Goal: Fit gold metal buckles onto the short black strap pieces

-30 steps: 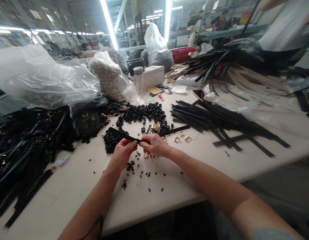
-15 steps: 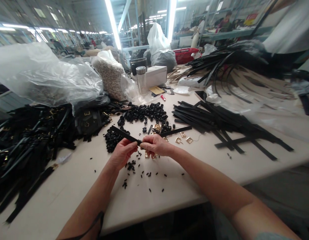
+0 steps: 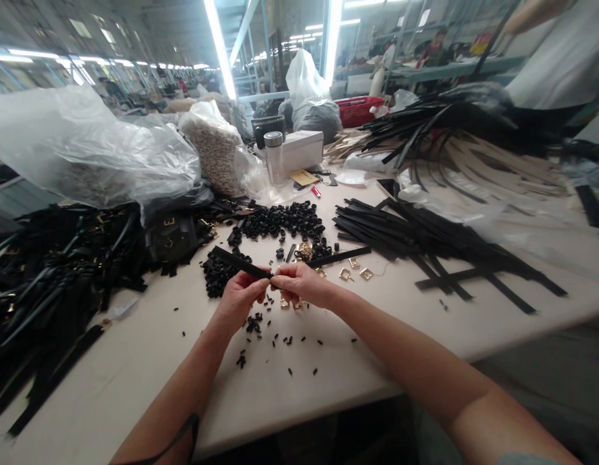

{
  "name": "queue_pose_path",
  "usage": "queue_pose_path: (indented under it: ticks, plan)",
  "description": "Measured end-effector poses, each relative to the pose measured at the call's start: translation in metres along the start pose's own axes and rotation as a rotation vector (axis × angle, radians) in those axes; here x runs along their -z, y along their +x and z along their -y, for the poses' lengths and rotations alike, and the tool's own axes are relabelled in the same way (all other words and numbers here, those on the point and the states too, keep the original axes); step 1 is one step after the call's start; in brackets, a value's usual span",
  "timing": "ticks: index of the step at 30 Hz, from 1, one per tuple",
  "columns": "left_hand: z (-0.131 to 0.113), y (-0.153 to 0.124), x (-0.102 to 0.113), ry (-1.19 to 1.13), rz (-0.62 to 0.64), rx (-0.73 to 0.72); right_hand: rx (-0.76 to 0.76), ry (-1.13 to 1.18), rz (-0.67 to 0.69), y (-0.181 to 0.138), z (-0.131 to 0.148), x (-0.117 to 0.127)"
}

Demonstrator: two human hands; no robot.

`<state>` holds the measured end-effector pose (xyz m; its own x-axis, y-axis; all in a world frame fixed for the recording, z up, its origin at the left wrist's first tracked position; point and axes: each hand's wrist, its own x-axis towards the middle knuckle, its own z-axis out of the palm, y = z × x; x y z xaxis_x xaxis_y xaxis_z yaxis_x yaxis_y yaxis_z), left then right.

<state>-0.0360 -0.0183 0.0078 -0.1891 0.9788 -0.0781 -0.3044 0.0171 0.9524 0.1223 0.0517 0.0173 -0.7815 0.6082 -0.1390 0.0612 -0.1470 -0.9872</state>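
My left hand [image 3: 237,297] and my right hand [image 3: 302,283] meet over the middle of the table, both pinching one black strap [image 3: 239,263]. The strap runs up and to the left from my fingers. Under my right hand lie gold buckles [image 3: 352,274], and a second black strap [image 3: 339,256] lies just behind it. A heap of small black loops [image 3: 280,223] sits beyond my hands, with tiny black bits [image 3: 284,339] scattered on the pale table [image 3: 135,361] below them.
A big pile of finished black straps with buckles [image 3: 57,278] fills the left. Loose black straps [image 3: 425,236] lie at the right. Clear plastic bags [image 3: 86,152], a metal flask [image 3: 274,155], a white box [image 3: 299,148] and a red basket [image 3: 357,108] stand at the back. A person in white [image 3: 556,58] stands far right.
My hands have stayed in the same spot, still holding the strap; only the fingers shifted slightly. The view has shifted a little.
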Motion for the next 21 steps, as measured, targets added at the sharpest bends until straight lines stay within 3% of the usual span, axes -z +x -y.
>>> queue_pose_path:
  ticks: [5,8,11,16,21]
  plan:
    - [0.0,0.004,-0.006,-0.078,-0.083,0.065,0.003,-0.217,-0.176,0.002,-0.002,-0.006]
    - [0.004,0.005,-0.009,-0.082,-0.127,0.073,0.117,-0.469,-0.281,0.002,-0.001,-0.008]
    - [0.006,0.005,-0.01,-0.104,-0.093,0.065,0.234,-0.662,-0.322,0.0,0.0,-0.007]
    - [0.004,0.01,-0.009,-0.082,-0.059,0.068,0.196,-0.588,-0.188,0.004,-0.003,0.003]
    - [0.006,0.009,-0.009,-0.054,-0.022,0.108,0.133,-0.454,-0.149,0.005,-0.01,0.004]
